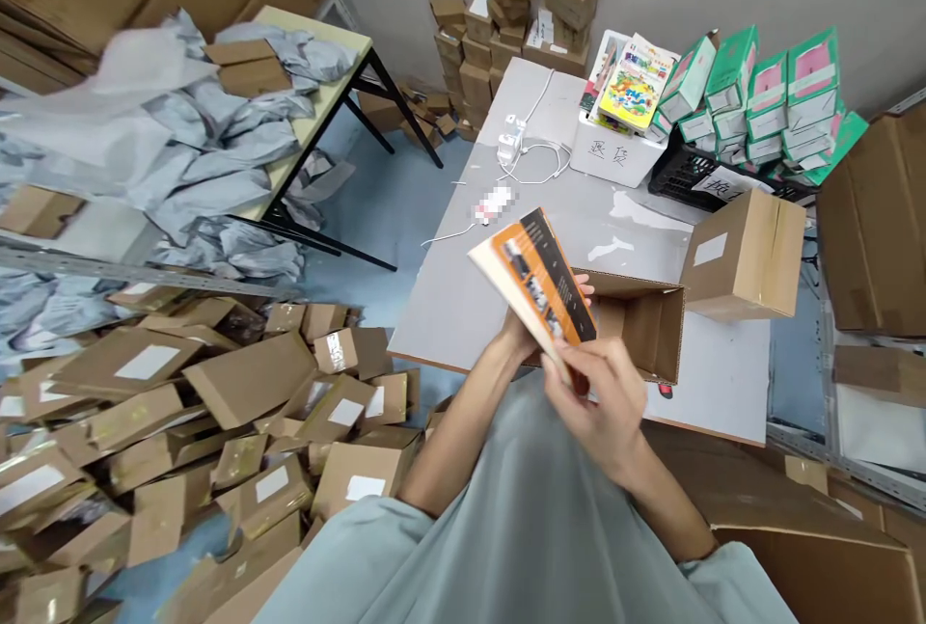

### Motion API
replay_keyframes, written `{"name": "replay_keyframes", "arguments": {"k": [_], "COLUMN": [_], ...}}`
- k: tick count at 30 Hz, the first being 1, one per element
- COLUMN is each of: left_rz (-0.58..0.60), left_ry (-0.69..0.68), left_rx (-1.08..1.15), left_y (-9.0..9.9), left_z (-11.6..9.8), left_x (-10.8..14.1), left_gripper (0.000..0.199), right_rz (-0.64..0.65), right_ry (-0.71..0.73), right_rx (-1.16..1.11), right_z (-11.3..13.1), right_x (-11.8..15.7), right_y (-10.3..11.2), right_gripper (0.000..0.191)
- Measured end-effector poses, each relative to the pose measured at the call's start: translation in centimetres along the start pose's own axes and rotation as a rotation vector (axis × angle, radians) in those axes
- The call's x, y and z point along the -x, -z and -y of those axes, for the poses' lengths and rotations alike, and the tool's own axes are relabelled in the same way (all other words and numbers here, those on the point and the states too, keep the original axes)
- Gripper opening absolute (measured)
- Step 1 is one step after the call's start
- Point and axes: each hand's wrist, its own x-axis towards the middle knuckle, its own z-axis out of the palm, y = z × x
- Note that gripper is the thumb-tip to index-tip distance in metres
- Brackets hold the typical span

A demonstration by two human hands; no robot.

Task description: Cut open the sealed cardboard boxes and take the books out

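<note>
A book [546, 282] with an orange and black cover is held up in front of me, tilted, its pale page edges facing left. My left hand [522, 333] supports it from behind; the book hides most of that palm, and some fingertips show past its right side. The lower corner is pinched between the thumb and fingers of my right hand [604, 397]. Just beyond my right hand stands an open cardboard box [655, 330] on the table, partly covered by the book and hands. Its visible inside shows bare cardboard.
The grey table [449, 291] carries a power strip and cable [539, 161], a white bin [614, 151] of books, a black crate [684, 176] of green boxes and a closed carton [745, 253]. Parcels [246, 383] are heaped at left. Grey bags [224, 156] cover another table.
</note>
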Motion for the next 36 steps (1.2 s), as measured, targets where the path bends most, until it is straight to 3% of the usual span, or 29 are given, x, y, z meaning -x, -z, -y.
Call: {"name": "replay_keyframes", "arguments": {"k": [3, 6, 10, 13, 15, 19, 22, 25, 30, 33, 36], "left_rz": [0.072, 0.056, 0.188, 0.303, 0.338, 0.304, 0.301, 0.272, 0.1, -0.002, -0.096], "left_ry": [0.029, -0.023, 0.003, 0.122, 0.175, 0.163, 0.107, -0.014, -0.224, -0.248, -0.228], "left_rx": [-0.027, -0.114, -0.242, -0.314, -0.333, -0.314, -0.354, -0.406, -0.43, -0.385, -0.327], "left_y": [0.3, 0.5, 0.7, 0.7, 0.7, 0.7, 0.4, 0.0, -1.8, -4.0, -6.3], "left_z": [-1.3, -2.8, -6.0, -8.2, -9.3, -11.4, -13.4, -15.4, -19.0, -21.8, -23.9], "left_x": [-2.9, -2.7, -1.5, -1.8, -2.6, -6.2, -10.8, -17.4, -29.8, -36.5, -41.9], "left_gripper": [0.067, 0.061, 0.06, 0.084, 0.099, 0.104, 0.097, 0.086, 0.052, 0.037, 0.026], "right_rz": [-0.121, -0.273, -0.359, -0.334, -0.289, 0.028, 0.205, 0.193, 0.032, -0.108, -0.264], "right_ry": [-0.154, -0.392, -0.783, -1.001, -1.06, -1.116, -1.118, -1.038, -0.91, -0.968, -1.086], "right_rx": [0.051, 0.049, -0.13, -0.219, -0.267, -0.57, -0.747, -0.768, -0.81, -0.834, -0.842], "right_z": [-1.5, -4.7, -10.0, -12.8, -14.0, -16.2, -19.6, -24.6, -33.3, -37.8, -41.4], "right_x": [-1.2, -2.4, -3.9, -4.5, -4.8, -6.3, -9.0, -13.1, -21.8, -27.0, -30.5], "right_y": [2.0, 3.7, 5.5, 6.0, 5.9, 5.6, 4.8, 2.7, -2.7, -5.6, -8.0], "right_gripper": [0.026, 0.014, 0.042, 0.061, 0.066, 0.074, 0.083, 0.075, 0.05, 0.036, 0.029]}}
